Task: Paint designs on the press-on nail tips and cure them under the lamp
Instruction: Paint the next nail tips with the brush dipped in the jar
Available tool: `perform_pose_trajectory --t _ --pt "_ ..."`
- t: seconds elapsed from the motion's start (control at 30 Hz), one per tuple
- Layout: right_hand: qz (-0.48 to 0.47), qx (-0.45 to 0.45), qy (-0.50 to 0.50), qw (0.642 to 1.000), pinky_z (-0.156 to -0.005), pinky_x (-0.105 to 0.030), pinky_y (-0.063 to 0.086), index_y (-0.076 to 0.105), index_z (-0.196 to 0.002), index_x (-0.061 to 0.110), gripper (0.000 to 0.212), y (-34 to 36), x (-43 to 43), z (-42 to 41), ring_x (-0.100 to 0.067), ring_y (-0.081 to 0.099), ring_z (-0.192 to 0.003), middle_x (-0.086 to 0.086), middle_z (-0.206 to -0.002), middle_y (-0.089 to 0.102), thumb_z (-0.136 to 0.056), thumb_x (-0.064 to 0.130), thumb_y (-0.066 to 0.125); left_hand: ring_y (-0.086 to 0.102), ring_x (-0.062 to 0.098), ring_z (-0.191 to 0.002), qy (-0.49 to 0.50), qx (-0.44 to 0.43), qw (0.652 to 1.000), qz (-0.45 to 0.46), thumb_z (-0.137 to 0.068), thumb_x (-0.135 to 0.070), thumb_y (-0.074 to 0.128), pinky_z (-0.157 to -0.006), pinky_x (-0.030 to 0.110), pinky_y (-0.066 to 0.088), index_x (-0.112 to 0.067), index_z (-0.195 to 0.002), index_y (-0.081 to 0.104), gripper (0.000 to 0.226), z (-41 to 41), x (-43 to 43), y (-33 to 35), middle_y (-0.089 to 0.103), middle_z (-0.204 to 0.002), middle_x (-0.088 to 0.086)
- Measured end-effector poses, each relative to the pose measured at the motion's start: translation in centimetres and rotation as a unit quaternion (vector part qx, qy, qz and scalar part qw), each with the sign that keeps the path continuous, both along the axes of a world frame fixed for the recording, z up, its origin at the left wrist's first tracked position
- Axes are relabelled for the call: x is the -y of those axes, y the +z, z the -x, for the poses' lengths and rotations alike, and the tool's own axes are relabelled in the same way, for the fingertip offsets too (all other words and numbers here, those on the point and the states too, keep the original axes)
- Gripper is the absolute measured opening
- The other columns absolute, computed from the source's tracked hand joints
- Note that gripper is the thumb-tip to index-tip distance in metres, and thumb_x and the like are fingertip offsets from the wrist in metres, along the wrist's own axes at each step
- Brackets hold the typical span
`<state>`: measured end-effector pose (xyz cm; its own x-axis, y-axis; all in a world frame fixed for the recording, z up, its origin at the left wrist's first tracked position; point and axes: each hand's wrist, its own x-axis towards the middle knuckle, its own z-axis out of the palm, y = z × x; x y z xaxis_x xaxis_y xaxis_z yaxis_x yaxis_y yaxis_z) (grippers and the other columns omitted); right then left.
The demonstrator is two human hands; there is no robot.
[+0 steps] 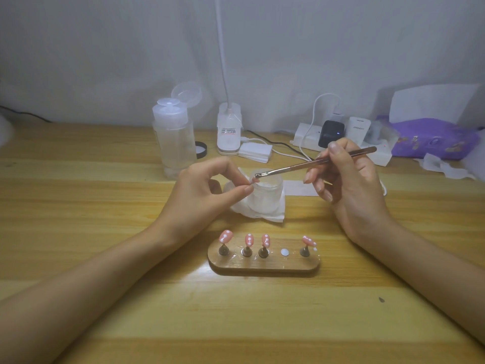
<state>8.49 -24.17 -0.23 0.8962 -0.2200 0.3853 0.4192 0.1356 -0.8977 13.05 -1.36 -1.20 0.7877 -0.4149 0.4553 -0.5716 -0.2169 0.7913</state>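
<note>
Your two bare forearms reach in from the bottom corners of the frame over a wooden table [105, 324]. Between them, low in the centre, sits a wooden stand [263, 267] carrying four pink nail tips [249, 239] dotted with white, each on its own small peg, with a bare silver disc [284, 252] between the third and fourth. Just above centre, your left hand [207, 187] pinches another pink tip [254, 181] between thumb and forefinger, over a frosted jar [265, 198] standing on a white tissue [273, 216]. Your right hand [349, 185] grips a thin brush [315, 162] in curled fingers, its bristles at the pinched tip. Behind stand a clear bottle [174, 143] and a white lamp base [228, 132].
</note>
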Motion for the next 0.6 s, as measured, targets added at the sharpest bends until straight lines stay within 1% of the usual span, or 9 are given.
perform_pose_trajectory --t 0.1,0.17,0.27,0.37,0.5,0.6 --pt "0.025 -0.018 -0.016 0.999 -0.041 -0.017 0.036 0.049 -0.081 0.014 0.025 -0.15 -0.03 -0.02 -0.012 0.051 -0.046 -0.008 -0.061 0.067 -0.105 0.021 0.045 0.038 0.007 -0.046 0.001 -0.003 1.000 0.005 -0.083 -0.017 0.079 -0.046 0.009 0.030 -0.017 -0.076 0.067 0.014 -0.04 -0.06 -0.02 0.066 -0.072 -0.020" --pt "0.031 -0.031 -0.035 0.998 -0.041 -0.018 0.035 0.049 -0.081 0.014 0.025 -0.20 0.07 -0.05 -0.012 0.049 -0.046 -0.008 -0.060 0.066 -0.105 0.020 0.044 0.037 0.006 -0.045 -0.001 -0.001 1.000 0.002 -0.084 -0.016 0.079 -0.046 0.009 0.029 -0.016 -0.076 0.067 0.014 0.01 -0.05 0.00 0.065 -0.070 -0.022" --pt "0.014 -0.014 -0.032 0.999 -0.041 -0.017 0.035 0.049 -0.080 0.015 0.026 -0.05 0.13 0.00 -0.011 0.049 -0.045 -0.006 -0.059 0.066 -0.105 0.022 0.045 0.035 0.003 -0.042 -0.002 0.003 1.000 -0.002 -0.084 -0.015 0.078 -0.045 0.007 0.027 -0.016 -0.075 0.066 0.015 0.10 -0.02 0.04 0.061 -0.062 -0.026" --pt "0.018 0.005 -0.001 1.000 -0.041 -0.016 0.036 0.050 -0.081 0.016 0.022 0.05 -0.05 0.08 -0.011 0.052 -0.047 -0.006 -0.062 0.067 -0.101 0.026 0.048 0.035 0.003 -0.043 -0.003 0.001 1.000 0.002 -0.084 -0.017 0.078 -0.045 0.008 0.028 -0.016 -0.076 0.067 0.014 0.09 -0.01 0.10 0.063 -0.064 -0.024" --pt "0.038 -0.008 -0.019 0.999 -0.041 -0.017 0.037 0.049 -0.082 0.014 0.024 -0.13 -0.07 0.04 -0.012 0.052 -0.047 -0.007 -0.061 0.067 -0.105 0.020 0.045 0.031 0.002 -0.041 -0.009 -0.007 1.000 0.010 -0.086 -0.015 0.077 -0.043 0.008 0.025 -0.014 -0.076 0.065 0.015 0.20 0.02 0.13 0.058 -0.055 -0.027" --pt "0.053 -0.017 -0.031 0.998 -0.041 -0.017 0.036 0.049 -0.083 0.013 0.023 -0.14 -0.01 0.03 -0.012 0.051 -0.046 -0.007 -0.060 0.067 -0.105 0.018 0.045 0.032 0.003 -0.040 -0.010 -0.007 1.000 0.008 -0.086 -0.014 0.077 -0.043 0.008 0.025 -0.012 -0.076 0.066 0.015 0.20 0.02 0.20 0.059 -0.056 -0.026"
